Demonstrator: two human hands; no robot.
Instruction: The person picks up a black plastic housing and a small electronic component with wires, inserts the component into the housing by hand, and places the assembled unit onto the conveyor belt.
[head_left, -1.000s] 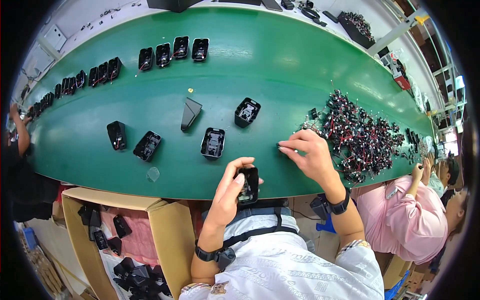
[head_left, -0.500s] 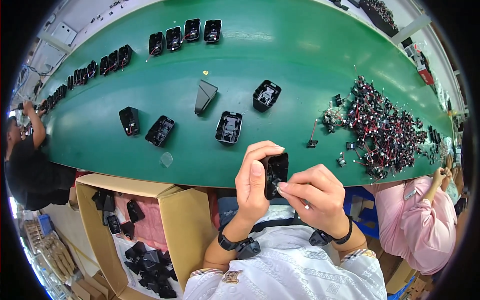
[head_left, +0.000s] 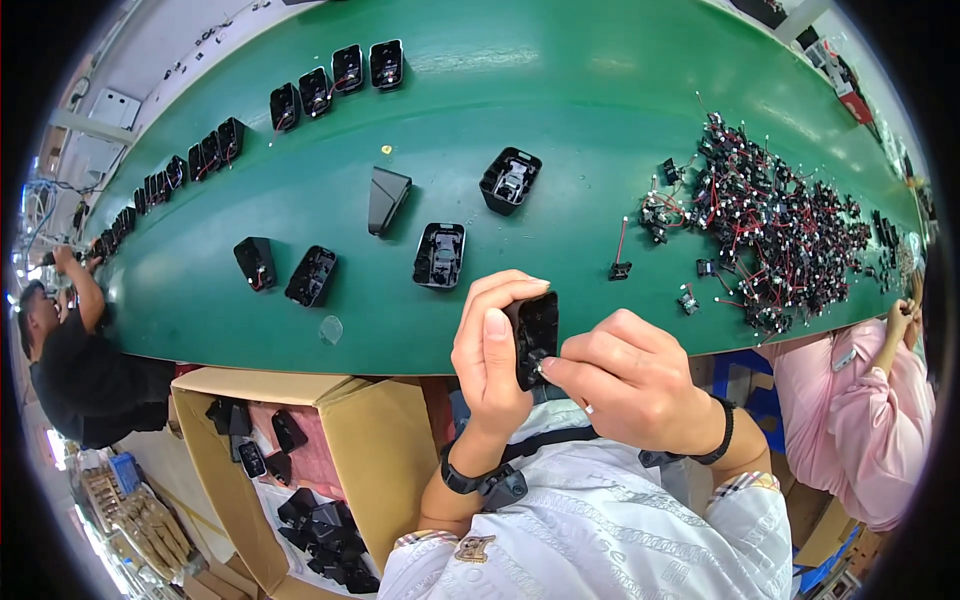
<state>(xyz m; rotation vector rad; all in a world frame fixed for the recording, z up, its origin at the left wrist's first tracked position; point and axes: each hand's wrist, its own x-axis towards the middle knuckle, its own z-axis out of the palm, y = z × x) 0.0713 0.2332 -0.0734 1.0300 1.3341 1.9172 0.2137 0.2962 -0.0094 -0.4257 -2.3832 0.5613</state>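
Over the near edge of the green table, my left hand (head_left: 492, 360) is wrapped round a black plastic housing (head_left: 537, 325), its open side turned to the right. My right hand (head_left: 630, 375) pinches a small dark part (head_left: 538, 362) with a light spot, at the lower inside of the housing. My fingertips partly cover that part, so its kind is unclear. Beyond my hands lie similar black housings, one (head_left: 440, 255) showing a grey inner frame and another (head_left: 511, 180) farther off. A closed wedge-shaped housing (head_left: 388, 200) rests near them.
At the right is a large heap of small black parts with red wires (head_left: 765, 225). Rows of black housings (head_left: 387, 65) run along the far left. A cardboard box (head_left: 375, 450) with black pieces stands at my lower left. One person (head_left: 90, 370) works at left, another (head_left: 850, 420) at right.
My view has shifted slightly, so the table's things appear moved. My right hand has turned a little, its fingers still at the housing's lower inside. The left hand keeps its hold.
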